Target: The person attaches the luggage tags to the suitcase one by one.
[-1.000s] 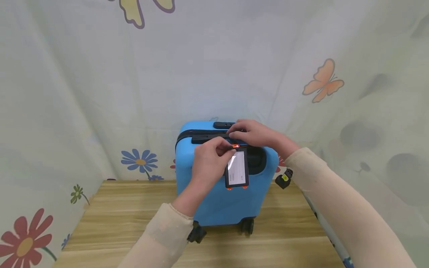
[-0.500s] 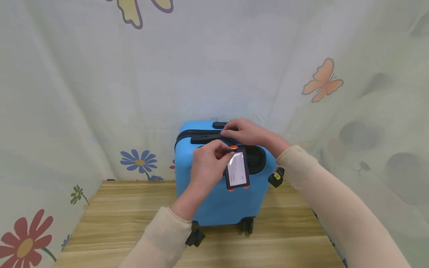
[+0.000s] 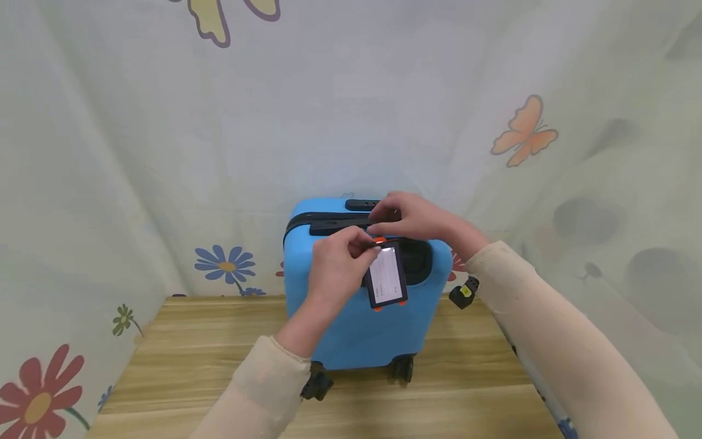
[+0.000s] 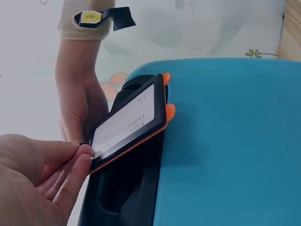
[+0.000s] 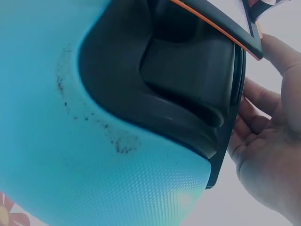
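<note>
A small blue suitcase point(image 3: 367, 341) stands upright. In front of its black recess point(image 3: 419, 262) hangs a luggage tag point(image 3: 386, 277), black-framed with a white card and orange edging. My left hand point(image 3: 337, 265) pinches the tag's upper end between thumb and fingers; the left wrist view shows the tag point(image 4: 129, 122) tilted away from the shell. Above it, my right hand point(image 3: 414, 216) reaches over the black top handle point(image 3: 326, 227). In the right wrist view, the right hand point(image 5: 273, 132) has its thumb at the tag's corner and loosely bent fingers behind the handle.
The suitcase's wheel point(image 3: 403, 367) rests on a wood-grain surface point(image 3: 219, 366). A pale curtain point(image 3: 247, 122) with flowers and butterflies hangs close behind and at both sides. A black lock panel point(image 3: 359, 205) lies behind the handle. Small black devices point(image 3: 463, 294) hang at both wrists.
My right hand shifts left along the handle, then back right, with thumb and forefinger spreading apart. The tag leans slightly more, still pinched by my left hand.
</note>
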Demonstrator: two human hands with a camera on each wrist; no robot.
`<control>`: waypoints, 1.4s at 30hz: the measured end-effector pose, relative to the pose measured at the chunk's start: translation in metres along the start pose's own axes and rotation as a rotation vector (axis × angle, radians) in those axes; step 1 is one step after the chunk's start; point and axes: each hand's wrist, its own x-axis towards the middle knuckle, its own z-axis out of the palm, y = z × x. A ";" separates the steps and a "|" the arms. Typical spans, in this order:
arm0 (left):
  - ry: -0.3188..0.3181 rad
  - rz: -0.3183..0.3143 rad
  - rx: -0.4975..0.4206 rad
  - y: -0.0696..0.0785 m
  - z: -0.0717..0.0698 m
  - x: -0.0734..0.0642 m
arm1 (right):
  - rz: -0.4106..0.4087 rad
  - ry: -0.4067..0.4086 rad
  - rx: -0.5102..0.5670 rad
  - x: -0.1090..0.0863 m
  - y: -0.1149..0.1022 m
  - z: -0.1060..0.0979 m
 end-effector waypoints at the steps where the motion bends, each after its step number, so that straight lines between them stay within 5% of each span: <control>1: -0.004 0.001 0.005 0.000 0.000 0.000 | -0.005 -0.004 -0.008 -0.001 0.001 0.000; 10: -0.006 0.010 0.050 0.003 0.005 -0.001 | -0.003 0.005 -0.040 -0.009 0.008 -0.003; 17: -0.018 0.083 0.127 0.010 0.010 0.004 | 0.024 0.022 -0.060 -0.014 0.013 -0.003; 42: -0.042 0.042 0.123 0.006 0.010 0.006 | 0.026 0.060 -0.057 -0.011 0.018 0.005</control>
